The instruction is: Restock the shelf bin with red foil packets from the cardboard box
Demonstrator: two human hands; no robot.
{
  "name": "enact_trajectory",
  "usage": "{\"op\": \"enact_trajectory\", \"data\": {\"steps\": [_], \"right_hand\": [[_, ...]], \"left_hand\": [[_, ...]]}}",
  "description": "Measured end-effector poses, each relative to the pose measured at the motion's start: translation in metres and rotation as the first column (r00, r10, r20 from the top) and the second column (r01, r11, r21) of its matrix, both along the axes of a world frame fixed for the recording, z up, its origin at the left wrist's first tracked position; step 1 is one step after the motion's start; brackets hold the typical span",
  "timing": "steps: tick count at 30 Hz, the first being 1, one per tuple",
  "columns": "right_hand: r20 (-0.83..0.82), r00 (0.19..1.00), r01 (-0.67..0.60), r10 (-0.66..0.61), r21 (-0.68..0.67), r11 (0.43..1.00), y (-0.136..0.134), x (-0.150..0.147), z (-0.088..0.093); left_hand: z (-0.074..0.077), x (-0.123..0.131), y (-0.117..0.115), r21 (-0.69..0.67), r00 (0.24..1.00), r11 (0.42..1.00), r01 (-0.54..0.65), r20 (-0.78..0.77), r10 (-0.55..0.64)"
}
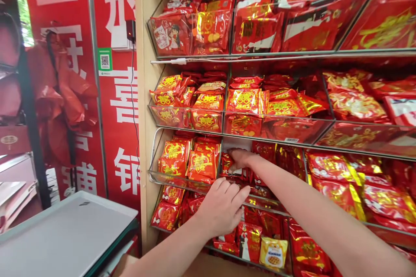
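My right hand (pixel 239 160) reaches into a bin on the third shelf down, its thumb and fingers closed around the edge of a small red packet (pixel 226 163). More dark red packets lie under and beside it, partly covered by my hand. Lower and closer to me, my left hand (pixel 222 205) is held at the clear front lip (pixel 264 203) of the same bin, palm down. Its fingers are loosely bent and apart, with nothing seen in them. Whether it touches the lip cannot be made out. To the left, upright red packets with gold print (pixel 203 162) fill the neighbouring bin.
Clear dividers and lips split the shelves into bins of red wrapped packets (pixel 243 101). A yellow cookie packet (pixel 273 252) sits in the bottom row. At left are a pale tray (pixel 71 229), red banners (pixel 118 95) and hanging red bags (pixel 61 95). A cable (pixel 133 91) runs down the banner.
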State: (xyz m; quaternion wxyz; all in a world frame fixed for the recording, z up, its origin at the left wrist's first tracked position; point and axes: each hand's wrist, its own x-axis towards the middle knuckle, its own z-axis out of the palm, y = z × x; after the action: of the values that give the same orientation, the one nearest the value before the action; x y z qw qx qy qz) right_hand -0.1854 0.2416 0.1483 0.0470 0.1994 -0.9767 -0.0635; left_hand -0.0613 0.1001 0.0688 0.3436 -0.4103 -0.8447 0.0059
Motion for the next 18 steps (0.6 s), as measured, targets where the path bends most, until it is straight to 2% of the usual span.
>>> {"op": "enact_trajectory", "data": {"steps": [7, 13, 18], "right_hand": [[0.028, 0.999, 0.034, -0.035, 0.026, 0.999, -0.009, -0.020, -0.003], [0.084, 0.996, 0.047, -0.043, -0.046, 0.998, -0.010, -0.020, -0.013], [0.100, 0.995, -0.002, 0.016, -0.142, 0.990, -0.003, -0.015, -0.009]], "left_hand": [[-0.008, -0.006, 0.000, 0.073, 0.999, 0.997, 0.035, -0.038, -0.032], [-0.013, -0.010, 0.003, 0.112, 0.995, 0.992, 0.056, -0.088, -0.046], [-0.013, -0.010, 0.004, 0.128, 0.994, 0.990, 0.052, -0.107, -0.038]]}}
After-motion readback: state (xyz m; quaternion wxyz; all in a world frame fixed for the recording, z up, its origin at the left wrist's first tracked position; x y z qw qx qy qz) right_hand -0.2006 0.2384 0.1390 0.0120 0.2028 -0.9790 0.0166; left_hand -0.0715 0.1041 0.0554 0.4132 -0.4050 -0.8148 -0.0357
